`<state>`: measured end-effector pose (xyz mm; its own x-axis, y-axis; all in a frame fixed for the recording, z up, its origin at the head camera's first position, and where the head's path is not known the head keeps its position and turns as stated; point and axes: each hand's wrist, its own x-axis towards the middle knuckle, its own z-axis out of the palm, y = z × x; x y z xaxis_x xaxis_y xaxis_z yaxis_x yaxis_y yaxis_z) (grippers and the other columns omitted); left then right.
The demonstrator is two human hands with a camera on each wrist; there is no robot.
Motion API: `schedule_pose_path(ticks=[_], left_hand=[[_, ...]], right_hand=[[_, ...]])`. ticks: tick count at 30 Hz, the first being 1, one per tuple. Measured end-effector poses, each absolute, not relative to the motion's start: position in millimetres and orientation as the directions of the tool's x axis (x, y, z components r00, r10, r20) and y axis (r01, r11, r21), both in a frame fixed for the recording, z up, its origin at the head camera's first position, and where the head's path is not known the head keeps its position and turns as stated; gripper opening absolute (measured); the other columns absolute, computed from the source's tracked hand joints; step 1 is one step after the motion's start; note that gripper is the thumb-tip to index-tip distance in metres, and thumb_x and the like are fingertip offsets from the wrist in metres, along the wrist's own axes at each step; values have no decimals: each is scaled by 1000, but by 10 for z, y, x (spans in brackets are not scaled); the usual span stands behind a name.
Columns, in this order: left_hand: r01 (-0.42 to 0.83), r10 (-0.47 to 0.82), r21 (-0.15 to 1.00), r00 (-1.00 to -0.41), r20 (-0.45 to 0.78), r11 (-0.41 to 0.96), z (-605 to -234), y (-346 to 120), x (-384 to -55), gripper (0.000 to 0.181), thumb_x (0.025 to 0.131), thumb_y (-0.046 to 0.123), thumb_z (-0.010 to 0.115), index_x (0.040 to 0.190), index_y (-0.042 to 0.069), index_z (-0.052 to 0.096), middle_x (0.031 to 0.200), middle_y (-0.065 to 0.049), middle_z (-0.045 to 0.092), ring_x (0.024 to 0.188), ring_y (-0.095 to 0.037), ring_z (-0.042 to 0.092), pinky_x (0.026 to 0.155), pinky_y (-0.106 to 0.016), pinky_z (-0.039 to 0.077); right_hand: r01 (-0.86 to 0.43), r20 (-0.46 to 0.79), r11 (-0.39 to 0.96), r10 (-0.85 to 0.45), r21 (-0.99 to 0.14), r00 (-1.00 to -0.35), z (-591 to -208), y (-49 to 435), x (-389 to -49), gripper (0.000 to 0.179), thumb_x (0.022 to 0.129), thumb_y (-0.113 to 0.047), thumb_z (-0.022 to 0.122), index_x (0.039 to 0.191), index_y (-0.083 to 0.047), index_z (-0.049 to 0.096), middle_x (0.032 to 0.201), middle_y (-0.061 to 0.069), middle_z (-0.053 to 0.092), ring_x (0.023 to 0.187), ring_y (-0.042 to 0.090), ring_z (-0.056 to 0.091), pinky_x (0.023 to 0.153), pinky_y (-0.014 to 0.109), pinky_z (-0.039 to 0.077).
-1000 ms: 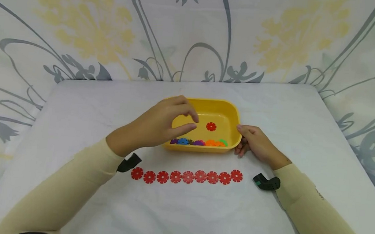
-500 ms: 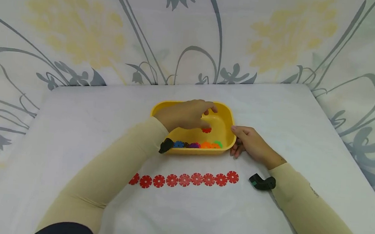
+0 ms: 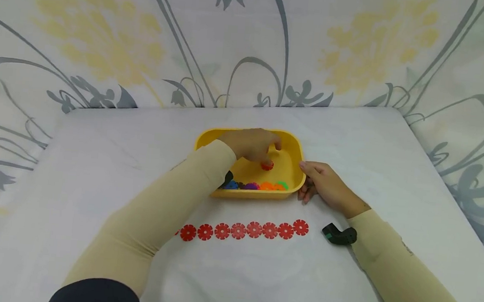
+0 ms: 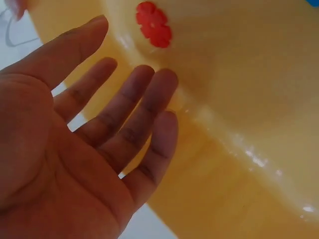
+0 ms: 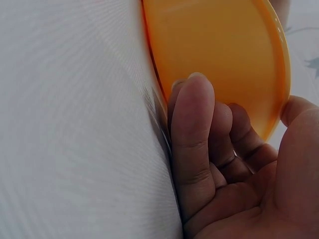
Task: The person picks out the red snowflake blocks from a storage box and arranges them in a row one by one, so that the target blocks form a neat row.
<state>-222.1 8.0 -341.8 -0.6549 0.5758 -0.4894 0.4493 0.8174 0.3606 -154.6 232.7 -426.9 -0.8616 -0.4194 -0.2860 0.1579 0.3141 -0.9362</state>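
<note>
My left hand (image 3: 254,144) reaches into a yellow plastic tray (image 3: 255,196), thumb and fingers spread apart. Just by its thumb in the head view lies a red snowflake disc (image 3: 268,166). The left wrist view has that red disc (image 4: 154,25) on the tray floor, beyond the fingertips, with a gap between. My right hand (image 3: 326,183) holds the tray's right end. Its thumb sits on the rim, and the other fingers (image 5: 194,117) are bent against the outer wall. Several red snowflake discs (image 3: 254,229) form a row on the white cloth in front.
Inside the tray's near side lie blue, purple, orange discs (image 3: 267,186) and a green disc (image 3: 283,185). My left forearm covers the row's left end and part of the tray. A patterned curtain (image 3: 250,42) hangs behind the white-covered table (image 3: 354,131).
My left hand has moved right and further into the tray, towards the red disc. The right hand keeps its hold on the tray's end. The head view has shifted slightly.
</note>
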Motion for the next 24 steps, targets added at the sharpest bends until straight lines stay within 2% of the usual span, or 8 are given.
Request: schedule_pose_path(ticks=[3,7,15,20,24], left_hand=[[442,571,362,-659,-490,821,-3436,78,-2249,52,96,29,68,143,16,49,119,-2,60,101,-19,55,95,-29,49],[427,568,376,-663,-488,822,-3468,77,-2247,49,96,28,67,141,15,51,121,-2,60,100,-18,55,94,-28,49],[462,591,373,-679,-435,805,-3583,86,-2240,41,96,28,68,133,14,58,101,-4,59,85,-18,54,74,-22,47],[464,606,394,-668,-432,793,-3621,92,-2223,40,95,27,69,132,14,58,103,-4,60,88,-18,55,78,-23,48],[460,616,417,-655,-437,784,-3645,47,-2220,35,94,26,70,127,17,60,107,-4,60,94,-19,56,83,-24,51]], right_hand=[[140,-271,316,-422,-938,-865,-4256,2309,-1558,54,107,-46,38,118,5,54,77,12,64,66,23,66,64,33,60],[148,-278,318,-416,-936,-866,-4251,2301,-1558,54,108,-45,38,117,6,53,75,10,64,64,21,66,63,33,60],[148,-283,327,-417,-933,-864,-4228,2308,-1551,54,107,-46,38,120,5,54,76,12,64,65,23,66,64,33,60],[167,-304,338,-408,-926,-861,-4241,2329,-1543,54,108,-44,37,125,4,54,76,11,66,65,21,66,64,32,60],[158,-295,333,-414,-930,-862,-4252,2327,-1546,53,108,-44,37,119,4,55,76,12,66,64,22,66,64,33,60]])
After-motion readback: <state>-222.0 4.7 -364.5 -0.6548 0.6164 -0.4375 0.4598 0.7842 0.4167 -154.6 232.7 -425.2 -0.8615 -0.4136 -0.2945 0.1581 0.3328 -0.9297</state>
